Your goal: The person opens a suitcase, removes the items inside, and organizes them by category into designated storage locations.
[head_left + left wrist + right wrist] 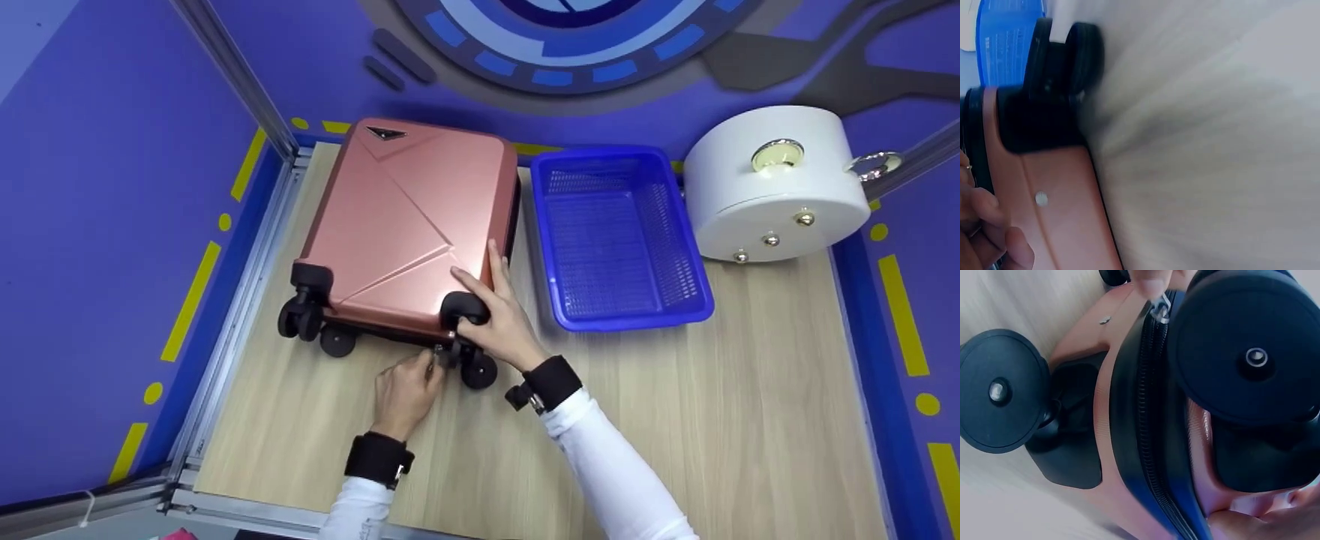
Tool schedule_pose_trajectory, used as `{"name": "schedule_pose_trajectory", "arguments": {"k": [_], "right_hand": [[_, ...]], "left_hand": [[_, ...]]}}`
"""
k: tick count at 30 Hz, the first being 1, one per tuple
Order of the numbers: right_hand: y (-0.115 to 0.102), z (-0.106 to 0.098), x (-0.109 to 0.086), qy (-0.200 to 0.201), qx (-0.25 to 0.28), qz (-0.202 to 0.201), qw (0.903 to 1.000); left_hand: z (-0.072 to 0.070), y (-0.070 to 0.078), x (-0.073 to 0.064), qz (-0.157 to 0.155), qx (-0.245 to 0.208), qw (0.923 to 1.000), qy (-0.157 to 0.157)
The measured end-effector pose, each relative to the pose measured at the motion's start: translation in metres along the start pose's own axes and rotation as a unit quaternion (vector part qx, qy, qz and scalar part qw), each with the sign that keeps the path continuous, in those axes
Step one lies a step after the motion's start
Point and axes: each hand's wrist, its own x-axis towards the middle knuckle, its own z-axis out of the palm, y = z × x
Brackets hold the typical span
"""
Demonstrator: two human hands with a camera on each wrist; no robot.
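A pink hard-shell suitcase point(412, 217) lies flat on the wood-grain tabletop, its wheel end toward me. My left hand point(409, 394) is at that end, its thumb and finger pinching a metal zipper pull point(1161, 313). From the pull, a black zipper point(1145, 416) runs between the two shells and round the corner in the right wrist view. My right hand point(504, 319) rests on the near right corner, fingers spread straight over the shell and thumb beside the black corner guard point(465, 306). Black wheels point(1247, 354) flank the zipper there.
Right of the suitcase stands a blue plastic basket point(556, 296). Beyond it is a white round case point(772, 180) with gold knobs and a ring handle. Blue panels point(97, 247) wall the left, back and right. Another caster point(304, 307) sticks out at the suitcase's near left corner.
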Motion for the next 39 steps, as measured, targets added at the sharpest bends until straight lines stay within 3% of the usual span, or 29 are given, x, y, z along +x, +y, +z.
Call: {"name": "schedule_pose_trajectory", "arguments": {"k": [10,22,32,39], "right_hand": [[0.001,0.001,-0.002,-0.001,-0.004,0.005,1.0],[0.001,0.002,-0.001,0.004,-0.003,0.006,1.0],[0.001,0.003,-0.002,0.0,-0.005,0.014,0.9999],[0.001,0.004,-0.003,-0.001,0.003,0.017,0.9998]], "left_hand": [[-0.011,-0.024,0.0,-0.034,-0.008,0.9988,0.033],[-0.026,-0.051,0.006,-0.127,-0.022,0.9904,0.048],[-0.037,-0.078,0.013,-0.22,-0.015,0.9729,0.07],[-0.041,-0.09,0.017,-0.265,-0.035,0.9604,0.078]]}}
